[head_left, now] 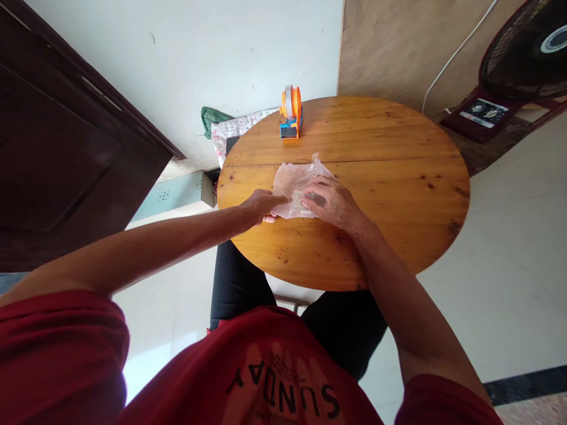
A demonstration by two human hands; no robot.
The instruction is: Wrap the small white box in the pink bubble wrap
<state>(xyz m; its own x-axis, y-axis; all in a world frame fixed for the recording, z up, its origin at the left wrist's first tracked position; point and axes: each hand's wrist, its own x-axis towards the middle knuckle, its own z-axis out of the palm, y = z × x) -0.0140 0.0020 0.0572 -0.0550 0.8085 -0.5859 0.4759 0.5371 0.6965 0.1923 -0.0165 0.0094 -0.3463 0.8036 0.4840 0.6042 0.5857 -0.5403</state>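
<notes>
A crumpled sheet of clear bubble wrap (287,177) lies on the round wooden table in front of me. My left hand (264,206) pinches its left edge, thumb on top and fingers beneath. Over the right part of the wrap, my right hand (332,199) has its fingers and thumb bent round a small grey-brown item (317,199). What that item is I cannot make out, as the hand partly covers it. A piece of tape or film (315,157) sticks up at the wrap's far edge.
An orange and blue tape dispenser (291,115) stands at the far edge of the wooden table (398,165). A fan (522,59) is at the upper right. Left of the table are a printed bag (241,125) and a pale blue box (172,192).
</notes>
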